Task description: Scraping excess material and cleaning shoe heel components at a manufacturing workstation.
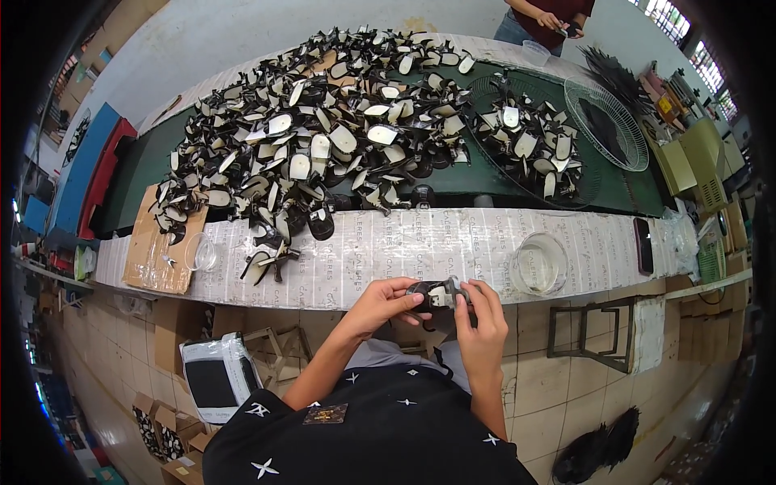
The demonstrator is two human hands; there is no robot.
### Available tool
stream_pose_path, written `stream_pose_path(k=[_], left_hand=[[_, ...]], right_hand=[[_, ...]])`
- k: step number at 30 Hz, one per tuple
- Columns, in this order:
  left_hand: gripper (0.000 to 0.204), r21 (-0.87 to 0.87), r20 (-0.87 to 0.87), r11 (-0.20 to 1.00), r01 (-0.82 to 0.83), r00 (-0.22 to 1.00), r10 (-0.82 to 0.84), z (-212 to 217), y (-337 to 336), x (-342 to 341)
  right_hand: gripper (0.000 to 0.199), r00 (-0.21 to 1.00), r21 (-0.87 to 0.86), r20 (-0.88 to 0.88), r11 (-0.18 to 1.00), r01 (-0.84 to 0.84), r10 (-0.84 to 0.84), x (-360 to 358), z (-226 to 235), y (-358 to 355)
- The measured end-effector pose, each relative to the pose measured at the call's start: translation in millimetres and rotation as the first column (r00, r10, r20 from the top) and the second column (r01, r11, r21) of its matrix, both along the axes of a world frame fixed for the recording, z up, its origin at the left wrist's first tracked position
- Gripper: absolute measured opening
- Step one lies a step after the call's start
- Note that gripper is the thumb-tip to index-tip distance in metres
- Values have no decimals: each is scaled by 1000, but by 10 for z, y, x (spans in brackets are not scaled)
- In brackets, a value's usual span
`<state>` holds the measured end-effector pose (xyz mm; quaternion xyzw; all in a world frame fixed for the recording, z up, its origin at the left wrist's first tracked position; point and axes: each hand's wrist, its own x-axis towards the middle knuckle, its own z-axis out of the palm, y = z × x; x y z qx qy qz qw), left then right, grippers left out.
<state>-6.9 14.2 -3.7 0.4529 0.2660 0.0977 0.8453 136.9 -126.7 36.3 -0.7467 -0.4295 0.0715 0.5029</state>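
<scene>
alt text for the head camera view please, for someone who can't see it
Seen from above, a person's left hand and right hand hold one small black sandal piece at the near edge of a long workbench. A big pile of similar pieces covers the bench, with a clear plastic cup near the hands.

Both hands pinching one small black sandal piece (435, 294) right at the bench edge, left hand (381, 304) on its left end, right hand (478, 317) on the other. Huge heap of black sandals (323, 137) spread over the green table (137, 174), clear round bowl (539, 264) just beside, dark phone (643, 246) further right, another person (546, 20) at the far side
</scene>
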Motion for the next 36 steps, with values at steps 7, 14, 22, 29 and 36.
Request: stream_pose_path(k=[7,14,22,29,36], left_hand=[[42,-8,26,1000,11,1000,-11,-11,-5,-4],[37,-37,39,999,-23,999,24,25,5,7],[34,-66,33,993,-98,994,100,20,5,54],[37,-61,48,992,-113,992,116,20,43,47],[37,-82,46,987,-139,989,144,-5,60,39]], right_hand=[[22,999,33,32,999,22,-23,51,8,-34],[20,985,85,-168,996,-20,34,32,89,-47],[22,956,97,-276,993,-72,96,-82,59,15],[21,992,88,-117,995,-45,55,-48,24,3],[23,999,53,-27,998,30,-29,-8,30,-33]])
